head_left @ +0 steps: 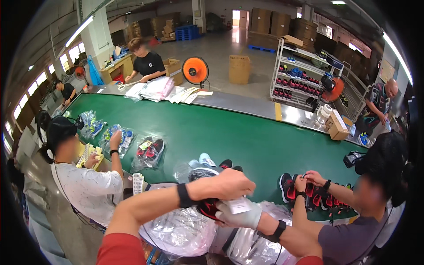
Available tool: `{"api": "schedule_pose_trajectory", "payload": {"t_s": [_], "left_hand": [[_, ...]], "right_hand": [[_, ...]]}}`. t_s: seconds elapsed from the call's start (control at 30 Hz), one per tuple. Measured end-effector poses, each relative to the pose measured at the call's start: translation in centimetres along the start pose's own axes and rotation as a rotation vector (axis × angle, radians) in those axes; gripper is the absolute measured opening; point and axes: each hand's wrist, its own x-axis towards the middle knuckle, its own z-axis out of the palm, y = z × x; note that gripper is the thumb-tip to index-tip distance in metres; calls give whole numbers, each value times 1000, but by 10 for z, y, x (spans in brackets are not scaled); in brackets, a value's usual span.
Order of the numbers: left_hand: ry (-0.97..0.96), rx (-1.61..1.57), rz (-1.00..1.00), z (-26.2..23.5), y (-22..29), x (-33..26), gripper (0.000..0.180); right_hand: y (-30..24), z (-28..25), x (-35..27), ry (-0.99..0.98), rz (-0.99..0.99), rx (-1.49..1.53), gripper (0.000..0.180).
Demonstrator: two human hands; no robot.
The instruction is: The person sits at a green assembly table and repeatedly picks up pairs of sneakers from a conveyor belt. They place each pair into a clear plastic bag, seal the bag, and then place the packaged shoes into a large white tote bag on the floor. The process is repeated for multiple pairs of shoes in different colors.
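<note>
My left hand [227,184] is bare, with a black band at the wrist. Its fingers are pinched together above a white paper tag [238,205]; what they grip is hidden. In a white glove, my right hand [240,215] is closed on a black and red shoe [207,210], much of which my left hand and forearm cover. The tag lies against the gloved fingers. Just beyond my hands, light blue shoes [204,160] and dark shoes stand on the green belt. Below my arms are clear plastic bags [183,229].
Bagged shoes [149,152] lie along the green belt [221,128] to the left. A co-worker at left handles yellow sheets [89,155]; another at right handles black and red shoes [316,194]. Across the belt are plastic bags [152,88], an orange fan [195,70] and a shoe rack [298,73].
</note>
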Motion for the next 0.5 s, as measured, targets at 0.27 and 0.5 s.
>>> {"api": "schedule_pose_trajectory", "payload": {"t_s": [0.27, 0.5], "left_hand": [[410, 126, -95, 80, 24, -51, 12], [452, 266, -145, 52, -30, -49, 10]], "right_hand": [[20, 42, 0, 270, 269, -76, 29], [-12, 19, 19, 218, 93, -193, 32]]}}
